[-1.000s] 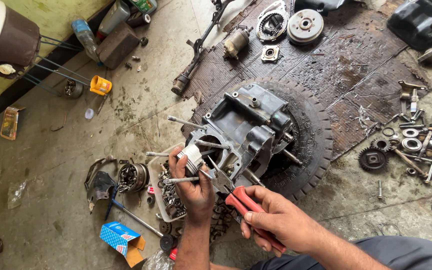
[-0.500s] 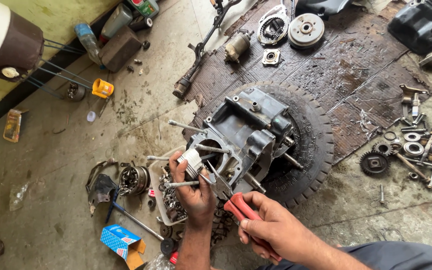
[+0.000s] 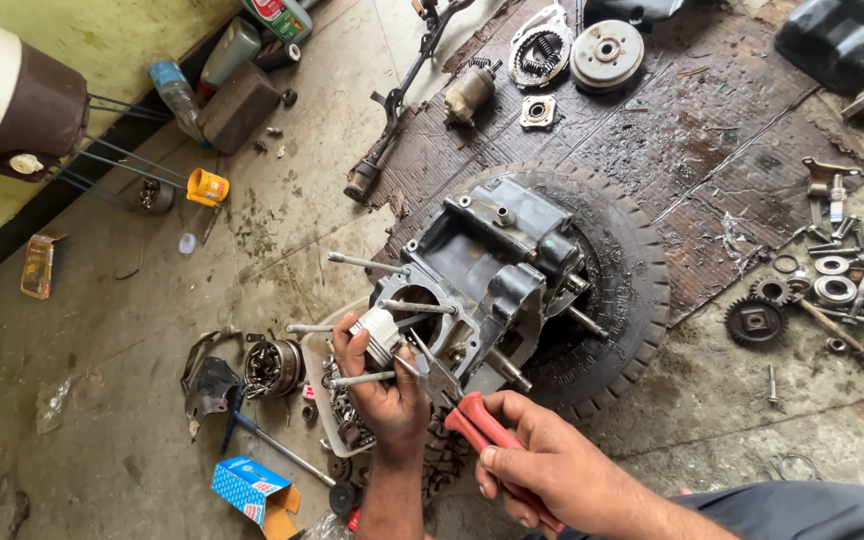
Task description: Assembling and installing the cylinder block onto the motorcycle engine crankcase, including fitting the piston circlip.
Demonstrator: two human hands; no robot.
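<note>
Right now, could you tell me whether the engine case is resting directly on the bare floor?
No, the engine case sits on a tyre.

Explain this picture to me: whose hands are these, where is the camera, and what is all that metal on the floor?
The camera sits on a person's head and looks down at their own two bare hands. The left hand grips a silver round metal piston at the mouth of a dark grey metal engine case, which rests on a black rubber tyre laid flat on the concrete floor. The right hand holds red-handled pliers, their tip near the piston. Around them lie a dark toothed gear, loose bolts and washers, a round grey clutch drum and a small blue cardboard box.
</note>
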